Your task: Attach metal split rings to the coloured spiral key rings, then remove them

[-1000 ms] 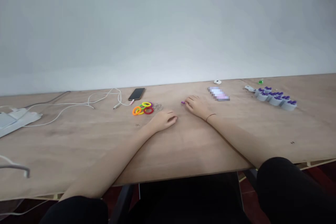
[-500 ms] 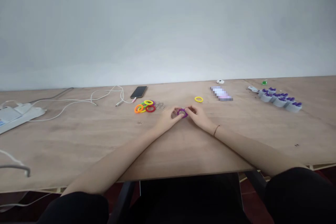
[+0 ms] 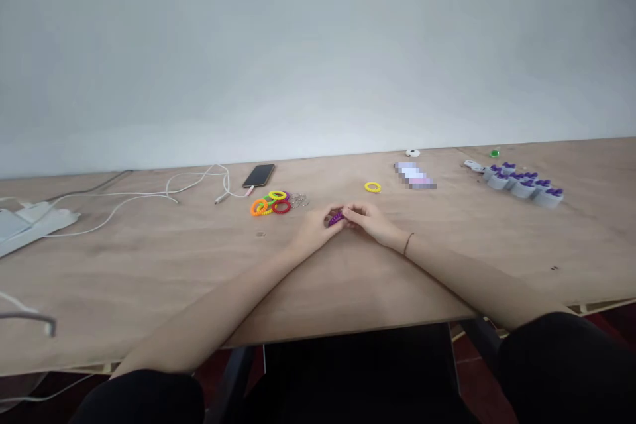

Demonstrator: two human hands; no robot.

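The left hand (image 3: 313, 228) and right hand (image 3: 370, 220) are pinching a small purple coil ring (image 3: 336, 218) between their fingers, just above the counter (image 3: 149, 265). It looks springy, so it could snap free of such a light pinch and skitter toward the yellow ring (image 3: 372, 187).

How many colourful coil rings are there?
6: a pile of four by the phone, a lone yellow one, a purple one between both hands; the pile may hide more.

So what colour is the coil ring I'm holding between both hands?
Purple. The head view shows the coil ring pinched between the left hand and right hand.
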